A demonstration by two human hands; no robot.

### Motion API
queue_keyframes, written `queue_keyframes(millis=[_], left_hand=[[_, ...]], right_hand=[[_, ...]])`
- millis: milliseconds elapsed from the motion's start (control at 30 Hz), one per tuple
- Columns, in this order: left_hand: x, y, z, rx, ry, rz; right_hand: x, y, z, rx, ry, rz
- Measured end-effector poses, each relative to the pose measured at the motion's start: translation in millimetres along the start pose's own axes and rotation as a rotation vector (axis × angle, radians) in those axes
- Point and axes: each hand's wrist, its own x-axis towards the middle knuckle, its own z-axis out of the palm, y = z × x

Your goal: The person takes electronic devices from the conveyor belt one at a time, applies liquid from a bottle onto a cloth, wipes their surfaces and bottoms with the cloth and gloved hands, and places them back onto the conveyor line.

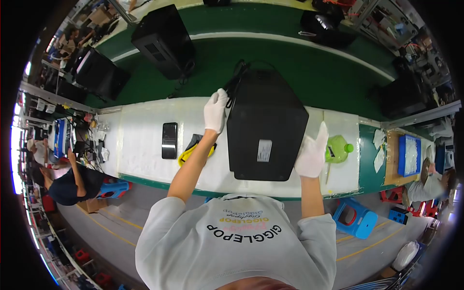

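Note:
A large black box-shaped appliance with a pale label stands on the white-covered bench in front of me. My left hand, in a white glove, is closed at its left side, fingers curled on a black cable that hangs from the far end. Against the right side of the appliance rests my right hand, also gloved, its fingers stretched out and thumb apart. Just right of it lies a green bottle. A yellow and grey item, perhaps a roll of tape, sits under my left forearm.
A black phone lies on the bench at left. Beyond is a green conveyor belt carrying other black appliances. A blue tray stands far right. A blue stool is behind me. Co-workers sit on both sides.

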Motion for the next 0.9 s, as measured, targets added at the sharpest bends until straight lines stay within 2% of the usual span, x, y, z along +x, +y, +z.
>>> queue_keyframes(millis=[33,67,100,133,167,233,267,300,367,433,500,567,633,700,767,800,867,900], left_hand=[[9,-4,11,0.101,0.045,0.130],[16,-7,23,0.021,0.104,0.209],[21,2,32,0.012,0.110,0.219],[27,12,39,0.101,0.120,0.132],[33,23,47,0.190,0.130,0.048],[41,40,58,0.137,0.187,0.144],[46,49,61,0.141,0.200,0.117],[51,56,63,0.148,0.211,0.083],[59,67,69,0.100,0.207,0.059],[68,70,76,0.057,0.202,0.030],[80,70,81,0.110,0.243,0.147],[99,39,78,0.171,0.206,0.196],[93,24,68,0.359,0.034,0.180],[85,-13,49,0.341,-0.033,0.164],[61,-38,21,0.536,-0.085,0.149],[37,-56,0,0.657,-0.060,0.169],[-15,-80,-41,0.936,-0.038,0.175],[-37,-87,-54,1.098,-0.037,0.164]], right_hand=[[13,5,7,0.000,0.005,-0.013],[24,10,14,-0.065,0.018,0.005],[40,11,18,-0.099,0.031,0.008],[55,11,22,-0.133,0.044,0.011],[79,-1,24,0.361,0.147,0.350],[103,-2,27,0.866,0.248,0.665],[112,3,32,1.169,0.211,0.734],[119,8,35,1.310,0.202,0.777],[130,17,42,1.381,0.209,0.791],[141,28,50,1.399,0.196,0.793],[149,38,61,1.413,0.163,0.796],[155,48,72,1.432,0.116,0.803],[162,58,78,1.453,0.033,0.818],[171,47,69,1.423,-0.009,0.889],[164,53,77,1.364,-0.051,0.753],[159,65,84,1.365,-0.048,0.762],[152,94,99,0.464,-0.117,0.226],[150,94,98,0.460,-0.113,0.238]])
